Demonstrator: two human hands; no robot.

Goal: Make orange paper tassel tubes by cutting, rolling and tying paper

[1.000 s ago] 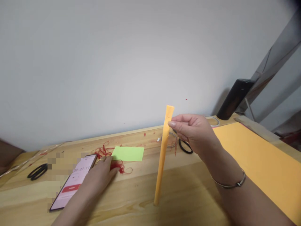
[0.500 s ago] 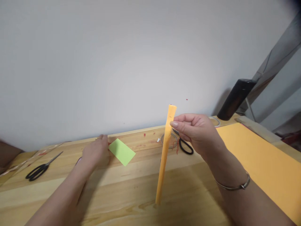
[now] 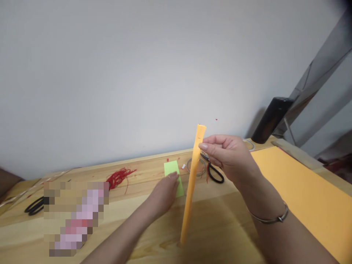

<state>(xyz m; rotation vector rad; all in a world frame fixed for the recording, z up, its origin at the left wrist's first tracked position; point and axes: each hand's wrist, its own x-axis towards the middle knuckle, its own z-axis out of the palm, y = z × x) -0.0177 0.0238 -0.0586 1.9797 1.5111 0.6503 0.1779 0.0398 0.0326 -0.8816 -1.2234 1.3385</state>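
My right hand (image 3: 229,156) pinches the upper part of a long orange rolled paper strip (image 3: 190,190), which stands almost upright with its lower end on the wooden table (image 3: 220,227). My left hand (image 3: 164,192) rests on a small light-green paper slip (image 3: 172,169) that lies flat just left of the strip, fingers pressed on its near part. A bracelet circles my right wrist.
A tangle of red thread (image 3: 118,176) lies at the back left. Black scissors (image 3: 213,172) and a clear tape ring (image 3: 197,167) sit behind the strip; another pair of scissors (image 3: 34,206) lies far left. A large orange sheet (image 3: 302,198) covers the right side. A black cylinder (image 3: 268,119) stands by the wall.
My left hand has slid the green slip rightward across the table, from beside the red thread to just left of the orange strip. My right hand has kept the strip upright.
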